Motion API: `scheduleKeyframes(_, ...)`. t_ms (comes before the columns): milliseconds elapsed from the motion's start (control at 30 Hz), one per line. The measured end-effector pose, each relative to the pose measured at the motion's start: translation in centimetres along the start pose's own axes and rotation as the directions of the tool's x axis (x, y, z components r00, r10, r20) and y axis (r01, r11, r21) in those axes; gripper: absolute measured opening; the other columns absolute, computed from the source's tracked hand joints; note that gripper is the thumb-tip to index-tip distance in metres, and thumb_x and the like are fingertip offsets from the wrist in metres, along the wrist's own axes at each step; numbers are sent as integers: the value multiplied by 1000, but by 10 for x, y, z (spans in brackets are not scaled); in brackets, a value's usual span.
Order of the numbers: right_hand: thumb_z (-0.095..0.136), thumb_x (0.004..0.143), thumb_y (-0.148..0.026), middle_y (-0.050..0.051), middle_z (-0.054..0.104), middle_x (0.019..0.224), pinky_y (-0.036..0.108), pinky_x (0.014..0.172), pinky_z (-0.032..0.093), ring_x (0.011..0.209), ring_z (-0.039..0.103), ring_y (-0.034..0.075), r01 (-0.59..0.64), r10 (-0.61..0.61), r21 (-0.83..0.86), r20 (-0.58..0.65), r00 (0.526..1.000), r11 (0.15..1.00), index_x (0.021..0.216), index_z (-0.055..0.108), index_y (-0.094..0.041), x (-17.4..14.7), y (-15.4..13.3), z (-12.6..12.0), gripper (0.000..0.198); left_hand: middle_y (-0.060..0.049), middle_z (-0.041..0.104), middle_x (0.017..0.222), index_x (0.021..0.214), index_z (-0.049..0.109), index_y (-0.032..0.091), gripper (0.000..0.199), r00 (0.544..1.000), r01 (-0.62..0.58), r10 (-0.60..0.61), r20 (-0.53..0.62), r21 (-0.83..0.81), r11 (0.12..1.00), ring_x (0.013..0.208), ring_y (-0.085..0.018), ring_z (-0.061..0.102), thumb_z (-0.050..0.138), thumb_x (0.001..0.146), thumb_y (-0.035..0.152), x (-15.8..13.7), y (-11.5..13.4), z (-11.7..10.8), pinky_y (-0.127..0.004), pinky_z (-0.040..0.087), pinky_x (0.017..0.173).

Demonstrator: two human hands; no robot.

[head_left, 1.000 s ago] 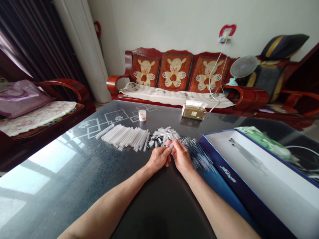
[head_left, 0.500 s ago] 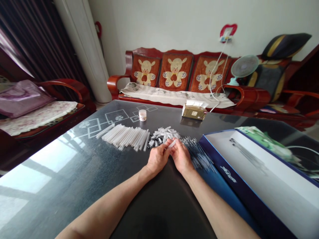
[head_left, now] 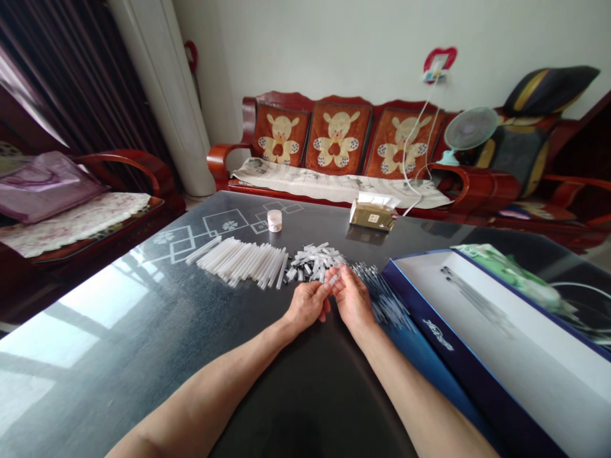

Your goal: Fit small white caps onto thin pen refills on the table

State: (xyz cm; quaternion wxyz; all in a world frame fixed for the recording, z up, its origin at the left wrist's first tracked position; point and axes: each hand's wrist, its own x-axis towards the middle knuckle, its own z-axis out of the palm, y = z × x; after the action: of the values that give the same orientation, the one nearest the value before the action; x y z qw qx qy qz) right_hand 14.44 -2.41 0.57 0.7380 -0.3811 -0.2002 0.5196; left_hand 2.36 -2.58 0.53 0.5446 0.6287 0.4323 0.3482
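Note:
My right hand [head_left: 353, 298] has its fingers closed around a small whitish plastic piece [head_left: 333, 279] just above the table. Thumb and fingers of my left hand [head_left: 308, 303] are pinched together at the near end of that piece, though the exact grip is partly hidden. Right behind the hands lies a heap of short white and black plastic pieces [head_left: 317, 257]. To its left, many long translucent white tubes [head_left: 243, 262] lie side by side. Thin dark rods with pale tips [head_left: 382, 296] are piled beside my right hand.
A dark blue box [head_left: 432, 331] with a white inside stands on the right, several rods in it, a green plastic bag [head_left: 513, 273] behind. A small white jar [head_left: 274, 221] and a tissue box [head_left: 373, 213] stand farther back on the dark table [head_left: 157, 324].
My left hand has drawn slightly back from the right, and its lower fingers now show. The small piece is less covered by the left thumb. The piles look the same.

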Motion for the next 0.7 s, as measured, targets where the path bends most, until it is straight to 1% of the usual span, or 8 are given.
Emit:
scheduleKeyframes(100, 81, 65, -42, 0, 73, 76, 31, 71, 58, 76, 70, 16, 33, -33, 5, -21, 999, 999, 87, 66, -20, 9, -10, -6, 35, 3, 56, 51, 79, 59, 16, 42, 991, 112, -97, 90, -183, 977, 32, -7, 44, 49, 84, 56, 2, -1, 3, -18, 27, 33)
scheduleKeyframes(200, 76, 70, -47, 2, 73, 85, 30, 68, 58, 79, 70, 17, 133, -137, -114, -33, 990, 985, 95, 65, -20, 14, -14, -12, 38, 4, 56, 52, 78, 59, 15, 43, 1000, 22, -16, 27, -213, 977, 33, -6, 44, 52, 81, 57, 5, -3, 1, -17, 27, 34)
scheduleKeyframes(267, 72, 73, -49, 4, 73, 95, 29, 65, 57, 81, 70, 18, 219, -233, -287, -15, 972, 932, 102, 66, -21, 16, -12, -15, 41, 4, 56, 53, 76, 59, 16, 42, 997, -55, 43, -71, -188, 981, 36, -6, 46, 52, 82, 56, 7, -5, -3, -17, 30, 37)
scheduleKeyframes(333, 69, 76, -47, 7, 73, 99, 30, 64, 57, 80, 69, 19, 311, -330, -508, 55, 942, 803, 105, 67, -19, 18, -9, -20, 41, 4, 55, 53, 73, 59, 16, 40, 981, -114, 89, -171, -142, 983, 38, -6, 47, 53, 84, 54, 10, -6, -9, -17, 33, 40)
scheduleKeyframes(433, 66, 76, -38, 8, 73, 92, 33, 69, 57, 76, 69, 20, 440, -422, -751, 236, 875, 493, 106, 67, -17, 22, -5, -28, 36, 5, 55, 54, 73, 60, 17, 38, 953, -158, 132, -274, -74, 985, 39, -6, 48, 53, 85, 52, 13, -8, -16, -18, 36, 43)
scheduleKeyframes(567, 59, 79, -24, 9, 72, 91, 36, 75, 56, 78, 68, 21, 597, -446, -793, 493, 747, 123, 99, 66, -18, 24, -1, -34, 22, 5, 57, 55, 77, 62, 17, 36, 942, -178, 163, -294, -24, 984, 40, -7, 49, 53, 86, 51, 16, -12, -19, -19, 38, 43)
scheduleKeyframes(633, 56, 80, -19, 10, 70, 95, 35, 75, 57, 79, 68, 21, 644, -461, -764, 561, 687, 31, 99, 65, -18, 24, 1, -35, 21, 4, 57, 55, 77, 62, 17, 36, 941, -185, 173, -290, -13, 983, 39, -7, 50, 52, 86, 51, 16, -13, -18, -19, 38, 43)
scheduleKeyframes(700, 53, 82, -17, 12, 68, 100, 35, 73, 57, 78, 67, 20, 668, -478, -744, 591, 650, -14, 104, 63, -17, 23, 2, -34, 24, 4, 57, 55, 77, 62, 17, 36, 941, -185, 175, -290, -7, 983, 39, -7, 50, 52, 86, 51, 16, -13, -18, -19, 38, 43)
